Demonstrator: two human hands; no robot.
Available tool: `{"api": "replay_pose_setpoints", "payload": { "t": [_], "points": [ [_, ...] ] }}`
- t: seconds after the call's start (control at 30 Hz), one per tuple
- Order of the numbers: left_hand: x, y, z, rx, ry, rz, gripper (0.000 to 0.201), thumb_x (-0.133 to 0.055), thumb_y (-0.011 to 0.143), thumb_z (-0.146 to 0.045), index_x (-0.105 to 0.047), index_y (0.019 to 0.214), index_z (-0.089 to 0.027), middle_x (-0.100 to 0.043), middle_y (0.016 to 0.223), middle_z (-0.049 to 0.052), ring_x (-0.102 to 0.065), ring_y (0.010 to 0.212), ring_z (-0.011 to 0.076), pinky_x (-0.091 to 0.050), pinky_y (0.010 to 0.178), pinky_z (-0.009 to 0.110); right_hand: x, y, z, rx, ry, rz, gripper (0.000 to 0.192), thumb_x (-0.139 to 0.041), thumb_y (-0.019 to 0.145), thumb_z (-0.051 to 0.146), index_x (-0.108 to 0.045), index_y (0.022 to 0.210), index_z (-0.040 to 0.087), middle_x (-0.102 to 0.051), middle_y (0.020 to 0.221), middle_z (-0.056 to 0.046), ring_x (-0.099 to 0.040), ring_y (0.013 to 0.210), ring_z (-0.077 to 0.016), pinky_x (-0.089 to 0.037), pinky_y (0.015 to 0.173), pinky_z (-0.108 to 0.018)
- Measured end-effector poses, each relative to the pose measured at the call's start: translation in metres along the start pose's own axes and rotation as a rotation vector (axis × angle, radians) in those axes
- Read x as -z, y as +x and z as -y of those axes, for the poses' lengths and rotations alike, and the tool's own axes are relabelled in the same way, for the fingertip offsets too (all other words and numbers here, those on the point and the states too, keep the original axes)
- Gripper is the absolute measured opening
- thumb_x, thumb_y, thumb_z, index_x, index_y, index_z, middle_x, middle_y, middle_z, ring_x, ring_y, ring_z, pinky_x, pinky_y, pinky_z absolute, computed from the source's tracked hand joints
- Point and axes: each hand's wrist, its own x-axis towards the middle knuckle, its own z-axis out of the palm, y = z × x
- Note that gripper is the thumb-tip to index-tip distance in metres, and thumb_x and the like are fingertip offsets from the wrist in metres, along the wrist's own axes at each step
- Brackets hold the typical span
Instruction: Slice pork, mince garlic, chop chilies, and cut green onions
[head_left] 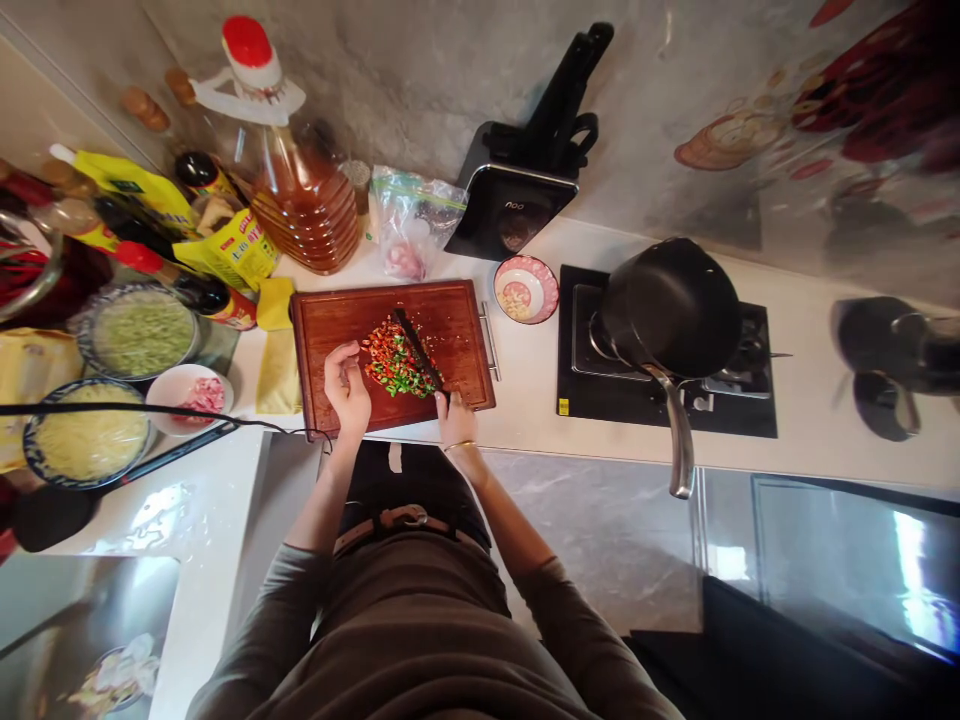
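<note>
A wooden cutting board (322,320) lies in front of me with a heap of chopped red and green peppers (384,358) on it. My right hand (457,420) is closed around the handle of a black kitchen knife (416,345). The blade slants up and to the left across the right side of the heap. Just left of the peppers is my left hand (346,390), loosely cupped with the fingers bent and nothing visible in it. Small pale bits are scattered on the board beyond the blade.
Right of the board stand a pink bowl (546,290) with chopped pale pieces and a pan (675,310) on the stove (574,395). Behind are a knife block (517,195) and an oil jug (300,190). Covered bowls and bottles crowd the left, where a thin cable (270,427) reaches the board.
</note>
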Motion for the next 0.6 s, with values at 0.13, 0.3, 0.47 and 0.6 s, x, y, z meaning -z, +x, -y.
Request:
{"api": "replay_pose_setpoints", "payload": {
  "t": [0.13,0.3,0.47,0.6],
  "points": [
    [0.002,0.004,0.001,-0.001,-0.004,-0.034,0.020,-0.042,0.090,-0.027,-0.056,0.102,-0.020,-0.060,0.105,0.006,-0.059,0.099,0.0143,-0.048,0.089,0.030,0.023,0.041,-0.010,0.090,-0.110,-0.056,0.055,-0.015,0.096,0.050,-0.051,0.115,0.015,-0.070,0.095,-0.014,-0.067,0.084,-0.0206,-0.040,0.066,-0.026],
    [0.037,0.010,0.038,0.020,0.224,-0.186,0.022,-0.045,0.085,-0.017,-0.057,0.103,-0.020,-0.060,0.107,0.006,-0.056,0.105,0.0158,-0.042,0.096,0.032,0.030,0.068,-0.020,0.257,-0.214,-0.030,0.055,-0.020,0.094,0.055,-0.055,0.115,0.018,-0.071,0.090,-0.010,-0.067,0.082,-0.0199,-0.037,0.065,-0.024],
    [0.053,0.013,0.049,0.052,0.328,-0.288,0.021,-0.044,0.083,-0.013,-0.058,0.099,-0.019,-0.061,0.101,0.007,-0.057,0.099,0.0158,-0.044,0.091,0.031,0.024,0.069,-0.037,0.360,-0.220,-0.043,0.054,-0.032,0.089,0.062,-0.062,0.108,0.022,-0.072,0.088,-0.008,-0.066,0.080,-0.0192,-0.034,0.063,-0.023],
    [-0.002,0.014,0.007,-0.121,0.278,0.003,0.022,-0.040,0.088,-0.016,-0.057,0.101,-0.017,-0.062,0.102,0.007,-0.057,0.101,0.0152,-0.043,0.093,0.032,0.021,0.077,-0.051,0.329,-0.110,-0.140,0.048,-0.037,0.089,0.056,-0.063,0.107,0.020,-0.072,0.086,-0.007,-0.064,0.077,-0.0170,-0.035,0.064,-0.023]
  ]
}}
